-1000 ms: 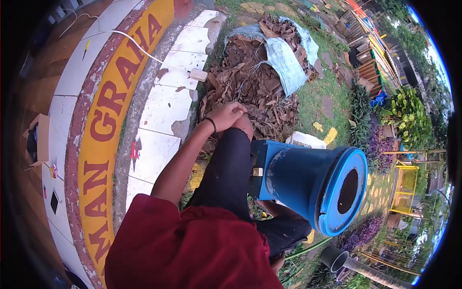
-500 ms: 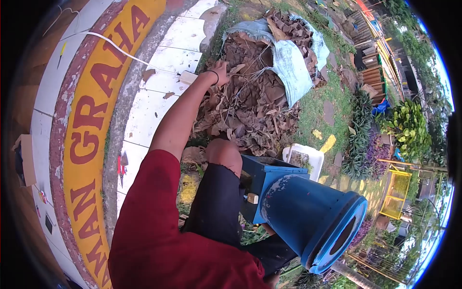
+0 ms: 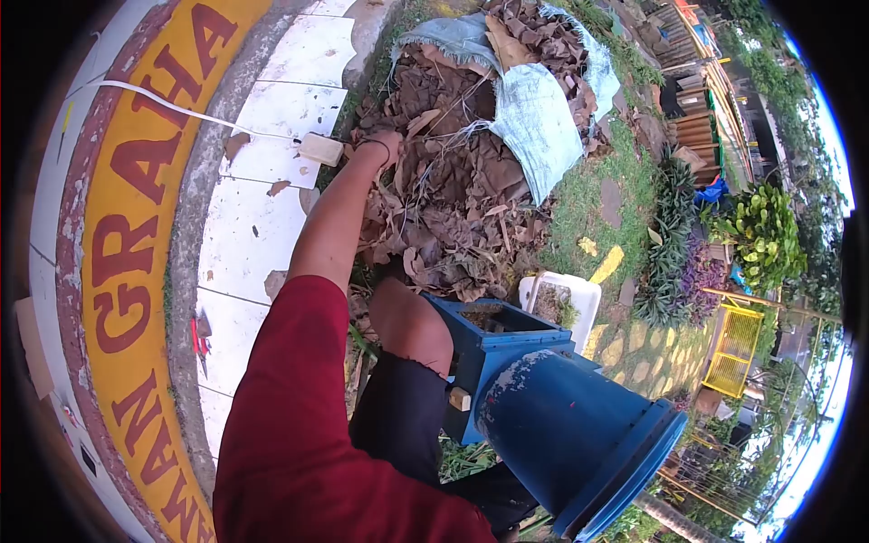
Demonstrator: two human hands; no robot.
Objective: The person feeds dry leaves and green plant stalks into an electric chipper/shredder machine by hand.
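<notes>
My left hand [image 3: 387,147], with a dark band at the wrist, reaches into the near edge of a heap of dry brown leaves [image 3: 462,172]. Its fingers look curled into the leaves, partly hidden by them. A pale extension socket [image 3: 319,149] with a white cable lies on the tiles beside the wrist. The leaves spill from a light blue woven sack [image 3: 539,113]. Close to my bent knee stands a blue metal machine with a box-shaped part [image 3: 511,339] and a large blue drum [image 3: 579,421]; brown bits show in the box's opening. My right hand is out of sight.
A white container [image 3: 588,303] stands on the grass behind the blue box. Red-handled pliers [image 3: 199,339] lie on the white tiles [image 3: 244,222]. A yellow lettered kerb [image 3: 136,244] runs along the left. Plants [image 3: 670,244] and a yellow metal frame [image 3: 733,348] are at the right.
The view has shifted, so the sack, leaves and tiles appear farther left. My left hand's fingers, spread over the leaves before, now look more curled. More of the blue box's opening shows.
</notes>
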